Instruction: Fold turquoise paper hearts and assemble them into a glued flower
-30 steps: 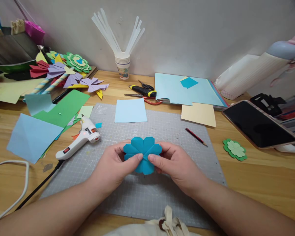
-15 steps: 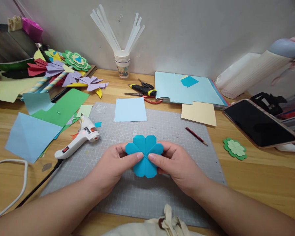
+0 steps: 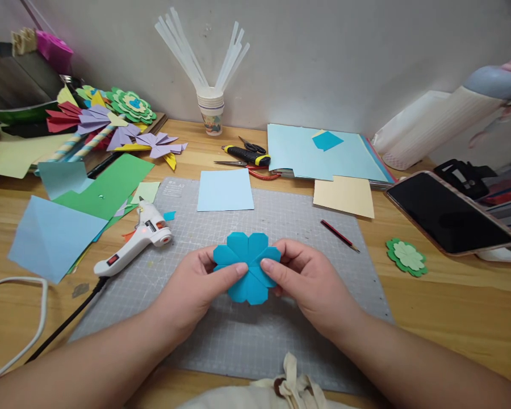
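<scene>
Between my two hands is a bright blue folded paper flower (image 3: 247, 250), its creased petals facing me, held above the grey cutting mat (image 3: 281, 335). My left hand (image 3: 208, 278) pinches its left side, thumb on top near the centre and fingers behind. On the right edge, my right hand (image 3: 304, 272) grips it the same way, its thumb a little right of the centre. The fingertips behind the paper are hidden. A light blue paper square (image 3: 225, 190) lies on the mat beyond the flower.
On the left lie a white glue gun (image 3: 142, 233), its cord, and green paper (image 3: 111, 184). Scissors and a black-and-yellow cutter (image 3: 247, 154) rest at the back near a cup of straws (image 3: 212, 113). To the right are a pencil (image 3: 339, 236), a green paper flower (image 3: 406, 257) and a phone (image 3: 449, 213).
The blue flower has shifted slightly up and left. My right thumb has slid outward from its centre, while my left hand keeps nearly the same hold.
</scene>
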`<state>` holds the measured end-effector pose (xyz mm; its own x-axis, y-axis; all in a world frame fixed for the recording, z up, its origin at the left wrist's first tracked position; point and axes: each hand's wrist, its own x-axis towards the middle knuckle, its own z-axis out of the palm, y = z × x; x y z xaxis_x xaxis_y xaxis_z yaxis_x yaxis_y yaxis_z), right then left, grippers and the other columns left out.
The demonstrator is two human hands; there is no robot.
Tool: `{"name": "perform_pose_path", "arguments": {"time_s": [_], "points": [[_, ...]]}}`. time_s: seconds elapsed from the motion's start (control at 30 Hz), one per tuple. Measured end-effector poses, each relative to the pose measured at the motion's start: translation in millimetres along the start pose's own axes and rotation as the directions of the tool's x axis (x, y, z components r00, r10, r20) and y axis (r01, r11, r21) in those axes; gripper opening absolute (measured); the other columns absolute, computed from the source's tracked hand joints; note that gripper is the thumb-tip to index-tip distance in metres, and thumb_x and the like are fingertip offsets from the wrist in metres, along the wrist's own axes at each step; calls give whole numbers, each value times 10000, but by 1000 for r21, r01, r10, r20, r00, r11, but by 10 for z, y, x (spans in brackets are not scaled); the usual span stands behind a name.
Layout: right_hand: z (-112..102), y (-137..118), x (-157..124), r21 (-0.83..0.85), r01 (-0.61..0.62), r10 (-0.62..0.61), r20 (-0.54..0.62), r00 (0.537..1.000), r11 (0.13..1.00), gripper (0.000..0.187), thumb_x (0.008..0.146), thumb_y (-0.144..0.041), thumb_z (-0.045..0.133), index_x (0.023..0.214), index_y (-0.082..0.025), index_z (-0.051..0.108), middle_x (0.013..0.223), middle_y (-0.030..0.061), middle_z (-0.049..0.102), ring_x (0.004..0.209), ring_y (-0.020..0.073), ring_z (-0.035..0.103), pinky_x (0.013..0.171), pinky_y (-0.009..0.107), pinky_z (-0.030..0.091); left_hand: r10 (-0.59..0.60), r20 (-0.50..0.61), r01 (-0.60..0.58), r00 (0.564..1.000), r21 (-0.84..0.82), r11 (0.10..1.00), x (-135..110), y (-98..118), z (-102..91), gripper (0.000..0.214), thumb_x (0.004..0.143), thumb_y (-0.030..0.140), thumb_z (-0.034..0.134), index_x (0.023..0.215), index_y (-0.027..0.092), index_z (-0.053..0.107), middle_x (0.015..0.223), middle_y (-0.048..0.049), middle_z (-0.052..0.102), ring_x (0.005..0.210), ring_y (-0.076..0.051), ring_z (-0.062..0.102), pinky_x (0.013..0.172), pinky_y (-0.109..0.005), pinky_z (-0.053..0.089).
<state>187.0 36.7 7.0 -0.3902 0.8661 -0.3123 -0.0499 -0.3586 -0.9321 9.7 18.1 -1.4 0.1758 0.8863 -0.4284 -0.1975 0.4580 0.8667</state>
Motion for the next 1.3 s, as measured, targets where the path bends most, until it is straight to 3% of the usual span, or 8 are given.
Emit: {"name": "perform_pose_path", "arguments": {"time_s": [0.17,0.6,0.9,1.3], "points": [[-15,-21,13,8,-4,4,-8,1000,1000,260,752,-394,681,704,-187,531,623,-41,508,534,81,443,483,208,357,-48,23,50,999,-76,996,-8,26,13,221,698,370,746,747,159,704,708,-33,713,625,-145,585,624,-243,473],[-13,-41,4,-75,27,-32,-66,997,997,276,732,-379,666,654,-195,476,588,-46,465,532,89,414,483,217,362,-41,42,44,998,-78,996,1,18,3,205,727,355,730,776,155,719,721,-35,724,627,-136,585,634,-237,472],[8,-55,-24,-122,62,-74,-95,993,991,243,733,-358,648,642,-203,486,576,-42,477,517,96,424,478,234,357,4,8,-3,1000,-14,1000,3,-36,-33,197,677,334,775,773,174,712,741,-17,724,667,-155,611,671,-251,473],[-26,-24,3,-22,34,-35,-77,996,999,274,770,-402,664,695,-194,501,622,-45,497,534,82,457,480,202,384,-15,46,18,999,-61,998,-4,-4,-27,171,696,341,773,749,182,738,751,-14,743,669,-130,605,681,-228,478]]}}
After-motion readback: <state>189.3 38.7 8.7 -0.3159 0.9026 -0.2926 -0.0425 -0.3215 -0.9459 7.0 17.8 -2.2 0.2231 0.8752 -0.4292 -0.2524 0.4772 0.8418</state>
